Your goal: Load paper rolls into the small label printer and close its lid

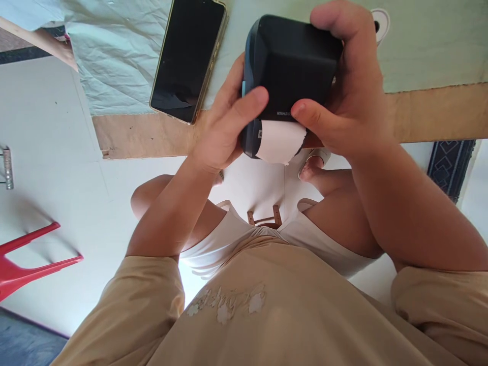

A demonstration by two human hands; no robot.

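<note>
at the upper centre of the frame, the left hand (224, 124) and right hand (360, 101) grasped a black label printer (297, 66) over the desk (430, 114) edge. good handling called for even support from both sides, thumbs clear of the pale paper strip (282, 141) to avoid creasing it.

Phone (187, 63): lies on cloth (438, 46), left of printer (297, 71).
Disc (385, 25): sits on cloth, right of printer.
Paper (282, 140): at printer's near end.
</note>
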